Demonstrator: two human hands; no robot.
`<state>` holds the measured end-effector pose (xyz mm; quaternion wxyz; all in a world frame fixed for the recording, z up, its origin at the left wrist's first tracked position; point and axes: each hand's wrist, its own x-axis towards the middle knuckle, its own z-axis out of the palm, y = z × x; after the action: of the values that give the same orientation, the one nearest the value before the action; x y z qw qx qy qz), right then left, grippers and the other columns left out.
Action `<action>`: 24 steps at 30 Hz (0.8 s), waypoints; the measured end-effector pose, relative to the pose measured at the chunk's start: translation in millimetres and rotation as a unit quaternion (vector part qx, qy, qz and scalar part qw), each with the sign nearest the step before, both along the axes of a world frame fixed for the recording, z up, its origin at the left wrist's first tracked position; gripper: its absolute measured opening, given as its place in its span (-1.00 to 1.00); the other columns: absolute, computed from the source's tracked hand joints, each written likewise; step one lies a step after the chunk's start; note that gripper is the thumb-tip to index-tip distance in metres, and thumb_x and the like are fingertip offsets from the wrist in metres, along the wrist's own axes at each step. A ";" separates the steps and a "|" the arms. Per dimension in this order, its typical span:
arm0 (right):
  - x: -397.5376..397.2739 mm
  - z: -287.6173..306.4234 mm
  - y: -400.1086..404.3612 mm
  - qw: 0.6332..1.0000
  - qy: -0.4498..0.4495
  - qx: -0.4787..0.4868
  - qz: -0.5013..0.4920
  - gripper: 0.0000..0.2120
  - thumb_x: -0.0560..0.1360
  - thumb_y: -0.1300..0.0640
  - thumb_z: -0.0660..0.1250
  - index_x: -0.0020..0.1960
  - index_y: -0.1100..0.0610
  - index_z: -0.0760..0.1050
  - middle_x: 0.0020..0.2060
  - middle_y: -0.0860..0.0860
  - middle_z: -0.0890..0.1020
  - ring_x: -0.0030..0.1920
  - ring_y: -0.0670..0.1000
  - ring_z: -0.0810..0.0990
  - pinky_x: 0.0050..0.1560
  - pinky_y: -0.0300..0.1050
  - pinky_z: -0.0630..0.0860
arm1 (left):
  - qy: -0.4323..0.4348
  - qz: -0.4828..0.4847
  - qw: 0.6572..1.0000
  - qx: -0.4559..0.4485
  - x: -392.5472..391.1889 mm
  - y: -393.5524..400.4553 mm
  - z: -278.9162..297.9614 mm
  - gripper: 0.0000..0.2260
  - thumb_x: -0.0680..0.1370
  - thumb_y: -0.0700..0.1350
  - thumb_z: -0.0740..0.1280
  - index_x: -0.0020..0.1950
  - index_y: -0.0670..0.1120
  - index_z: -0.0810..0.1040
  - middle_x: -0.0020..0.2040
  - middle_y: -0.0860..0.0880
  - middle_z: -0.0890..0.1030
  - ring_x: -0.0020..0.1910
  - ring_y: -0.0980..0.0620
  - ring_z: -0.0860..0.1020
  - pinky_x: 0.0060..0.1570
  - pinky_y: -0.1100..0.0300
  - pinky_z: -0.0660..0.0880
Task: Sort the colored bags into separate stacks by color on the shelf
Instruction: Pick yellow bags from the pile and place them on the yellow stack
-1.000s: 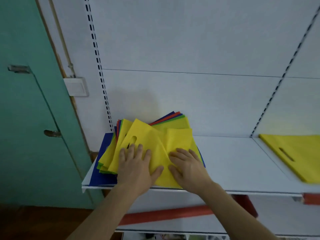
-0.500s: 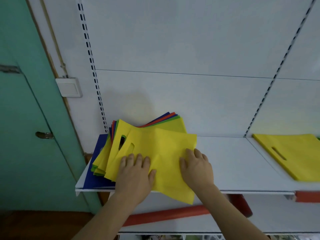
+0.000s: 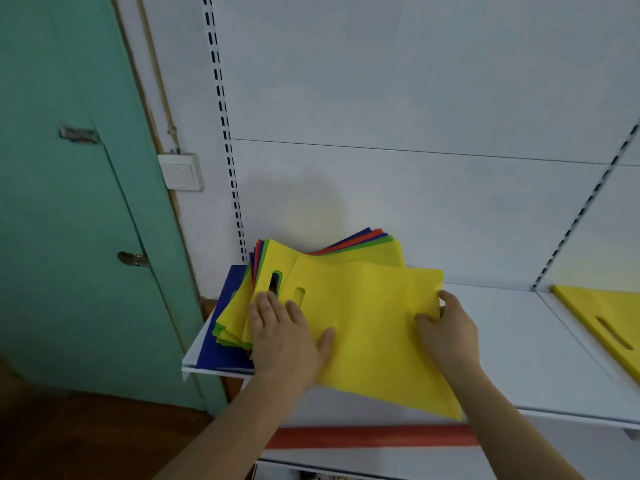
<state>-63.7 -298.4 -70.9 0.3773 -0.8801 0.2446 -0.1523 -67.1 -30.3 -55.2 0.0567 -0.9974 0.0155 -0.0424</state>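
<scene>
A mixed pile of flat bags (image 3: pixel 332 251) in yellow, green, red and blue lies at the left end of the white shelf (image 3: pixel 519 348). The top yellow bag (image 3: pixel 374 327) is slid partly off the pile, its near corner hanging over the shelf's front edge. My left hand (image 3: pixel 280 337) lies flat on the pile beside the bag's handle slot, fingers spread. My right hand (image 3: pixel 450 330) pinches the top yellow bag's right edge. A separate yellow bag (image 3: pixel 609 320) lies flat at the far right of the shelf.
A green door (image 3: pixel 76 202) stands to the left, with a white wall switch (image 3: pixel 180 172) beside it. Slotted uprights run up the white back panel. A red strip (image 3: pixel 367 436) runs below the shelf front.
The top yellow bag has slid right and toward me, off the pile. My right hand moved from its centre to grip its right edge. My left hand stays pressed on the pile.
</scene>
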 end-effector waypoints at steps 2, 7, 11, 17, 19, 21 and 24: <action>5.3 -3.5 -1.4 1.000 0.016 0.010 0.001 -0.37 0.52 0.09 0.46 0.54 0.11 0.37 0.17 0.14 0.67 0.22 0.26 0.61 0.10 0.06 0.47 | -0.002 -0.013 1.000 0.002 -3.5 -5.5 -4.4 -0.16 0.64 0.41 -0.19 0.68 -0.19 0.11 0.64 -0.42 0.06 0.65 -0.39 -0.03 0.59 -0.32 -0.10; 15.4 -5.2 -5.1 0.998 0.060 -0.011 0.016 -0.77 0.50 -0.05 0.48 0.03 0.08 0.60 -0.04 0.11 0.71 -0.08 0.20 0.61 -0.09 0.00 0.47 | -0.022 -0.052 0.998 -0.041 -4.7 -17.6 -10.3 -0.31 0.72 0.27 -0.08 0.66 -0.20 0.16 0.66 -0.34 0.08 0.63 -0.36 0.09 0.60 -0.28 0.03; 20.2 -1.5 -2.3 0.996 0.060 -0.050 0.037 -0.82 0.52 -0.04 0.44 -0.03 0.02 0.49 -0.15 0.03 0.61 -0.15 0.13 0.49 -0.11 -0.02 0.40 | -0.035 -0.126 0.988 -0.086 -2.5 -24.0 -15.5 -0.50 0.76 0.01 0.12 0.64 -0.20 0.19 0.69 -0.27 -0.02 0.61 -0.31 0.18 0.57 -0.19 0.23; 19.1 4.4 1.8 0.989 0.038 -0.139 0.026 -0.94 0.54 0.15 0.33 -0.03 0.12 0.54 -0.11 0.08 0.62 -0.12 0.17 0.54 -0.19 -0.03 0.40 | -0.095 -0.201 0.969 -0.104 -3.3 -24.7 -20.5 -0.46 0.66 -0.17 0.29 0.63 -0.08 0.23 0.68 -0.22 0.08 0.52 -0.24 0.35 0.43 -0.16 0.40; 18.6 5.1 1.5 0.987 0.029 -0.153 0.030 -0.94 0.53 0.18 0.31 -0.03 0.13 0.54 -0.10 0.08 0.61 -0.14 0.16 0.51 -0.19 -0.04 0.39 | -0.125 -0.236 0.957 -0.117 -3.7 -22.2 -18.5 -0.39 0.63 -0.20 0.31 0.66 -0.03 0.21 0.67 -0.21 0.17 0.43 -0.21 0.47 0.34 -0.15 0.45; 20.3 4.4 0.2 0.988 0.037 -0.140 0.048 -0.95 0.52 0.16 0.31 -0.04 0.11 0.52 -0.13 0.06 0.59 -0.17 0.11 0.48 -0.19 -0.04 0.38 | -0.132 -0.281 0.933 -0.183 -7.1 -21.8 -16.6 -0.29 0.62 -0.17 0.32 0.71 0.05 0.08 0.68 -0.13 0.19 0.40 -0.14 0.49 0.31 -0.09 0.48; 23.9 5.1 -3.8 0.993 0.049 -0.089 0.058 -0.96 0.51 0.13 0.34 -0.08 0.03 0.47 -0.21 -0.03 0.55 -0.24 0.01 0.45 -0.26 -0.06 0.34 | -0.078 -0.217 0.892 -0.389 -5.3 -25.6 -6.2 -0.27 0.65 0.12 0.32 0.71 0.04 0.01 0.67 0.03 0.20 0.54 0.04 0.33 0.48 0.07 0.36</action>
<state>-39.8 -302.3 -65.9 0.2935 -0.9291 0.1972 -0.1079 -72.3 -55.9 -61.5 -0.3455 -0.9048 0.2096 -0.1342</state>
